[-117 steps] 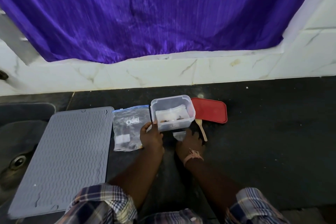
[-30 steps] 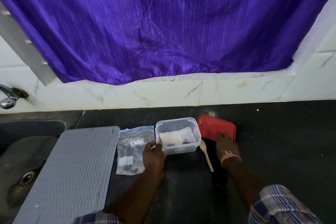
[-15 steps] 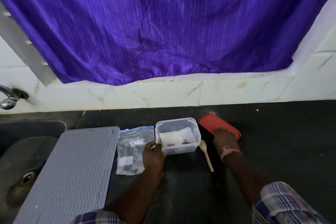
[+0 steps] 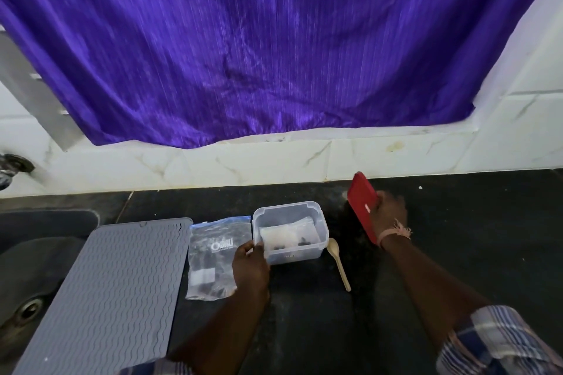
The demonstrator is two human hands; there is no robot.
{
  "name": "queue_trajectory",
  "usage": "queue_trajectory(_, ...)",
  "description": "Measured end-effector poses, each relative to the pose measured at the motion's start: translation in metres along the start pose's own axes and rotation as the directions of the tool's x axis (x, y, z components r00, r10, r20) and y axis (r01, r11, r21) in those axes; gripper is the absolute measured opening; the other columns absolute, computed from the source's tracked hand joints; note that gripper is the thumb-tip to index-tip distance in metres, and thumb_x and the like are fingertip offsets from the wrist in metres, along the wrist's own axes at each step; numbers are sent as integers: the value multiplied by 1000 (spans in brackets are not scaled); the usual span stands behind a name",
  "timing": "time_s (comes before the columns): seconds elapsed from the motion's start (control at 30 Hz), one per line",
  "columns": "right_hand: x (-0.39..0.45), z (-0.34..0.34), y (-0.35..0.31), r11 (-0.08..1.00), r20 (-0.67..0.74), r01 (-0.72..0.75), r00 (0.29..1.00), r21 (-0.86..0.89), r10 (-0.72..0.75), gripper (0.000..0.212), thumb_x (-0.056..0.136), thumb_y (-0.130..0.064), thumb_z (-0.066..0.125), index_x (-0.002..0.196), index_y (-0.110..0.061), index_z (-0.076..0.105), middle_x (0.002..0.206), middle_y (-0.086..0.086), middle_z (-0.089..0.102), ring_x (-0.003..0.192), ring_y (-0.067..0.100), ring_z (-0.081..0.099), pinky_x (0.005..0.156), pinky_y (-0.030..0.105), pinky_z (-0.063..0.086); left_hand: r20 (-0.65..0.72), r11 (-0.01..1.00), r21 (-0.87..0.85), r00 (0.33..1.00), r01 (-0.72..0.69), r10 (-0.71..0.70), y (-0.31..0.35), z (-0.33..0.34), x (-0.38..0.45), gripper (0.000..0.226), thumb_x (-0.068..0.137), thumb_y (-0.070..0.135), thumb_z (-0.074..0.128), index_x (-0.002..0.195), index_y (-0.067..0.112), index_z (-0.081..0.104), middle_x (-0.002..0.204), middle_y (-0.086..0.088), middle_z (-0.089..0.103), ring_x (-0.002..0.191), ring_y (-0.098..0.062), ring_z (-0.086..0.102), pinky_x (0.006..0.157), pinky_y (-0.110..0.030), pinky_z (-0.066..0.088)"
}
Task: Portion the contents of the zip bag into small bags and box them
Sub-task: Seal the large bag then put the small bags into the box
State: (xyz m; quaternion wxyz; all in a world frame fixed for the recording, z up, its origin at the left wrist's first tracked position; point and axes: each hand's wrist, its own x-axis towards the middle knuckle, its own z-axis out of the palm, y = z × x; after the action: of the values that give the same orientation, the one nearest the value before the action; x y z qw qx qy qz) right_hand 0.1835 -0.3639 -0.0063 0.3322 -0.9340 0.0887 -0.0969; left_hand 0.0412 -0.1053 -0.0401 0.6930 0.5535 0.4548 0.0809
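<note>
A clear plastic box (image 4: 320,224) stands open on the dark counter with small filled bags (image 4: 283,236) lying inside. My left hand (image 4: 249,265) grips the box's near left corner. To its left lies the clear zip bag (image 4: 214,256) with a blue seal strip, flat on the counter. My right hand (image 4: 388,213) holds the red lid (image 4: 361,201), lifted off the counter and tilted on edge, to the right of the box. A pale wooden spoon (image 4: 338,262) lies between the box and my right arm.
A grey ribbed silicone mat (image 4: 115,289) covers the counter at the left, beside a dark sink (image 4: 27,283) with a drain. A tap (image 4: 9,167) sticks out at the far left. White tiles and a purple curtain (image 4: 243,39) back the counter.
My right hand went from the spot in front of the box to the red lid, took hold of it and raised it on edge. My left hand stayed on the box.
</note>
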Motion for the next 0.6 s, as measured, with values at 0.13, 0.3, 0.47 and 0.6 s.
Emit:
queue_trajectory(0.13,1,0,27,973,155,-13,987,-232,50,52,102,-13,40,153,-14,29,141,24,44,107,47,61,87,49,50,-2,999,30,1000,-14,14,-2,0,3,26,98,30,66,123,28,64,120,-9,68,106,-32,67,94,-50,59)
queue_trajectory(0.3,-5,2,18,999,-71,-16,997,-33,14,40,100,-19,39,139,-19,46,127,13,63,104,38,64,83,44,51,-20,998,52,1000,-22,23,-1,3,6,21,97,30,66,118,26,66,119,-10,70,108,-34,68,95,-51,58)
queue_trajectory(0.47,-8,0,-38,945,-232,85,973,316,-10,32,100,-17,47,127,-18,63,121,13,60,105,33,60,86,35,47,-47,998,60,999,-16,19,3,6,6,31,101,24,62,131,18,63,127,-8,66,113,-31,63,101,-48,55)
queue_trajectory(0.6,-8,17,-69,848,138,-4,987,531,-82,30,100,-8,49,115,-18,73,107,2,71,105,24,65,87,24,47,-51,999,41,998,-22,24,8,7,5,25,100,20,60,124,15,66,123,-8,68,111,-30,63,101,-48,53)
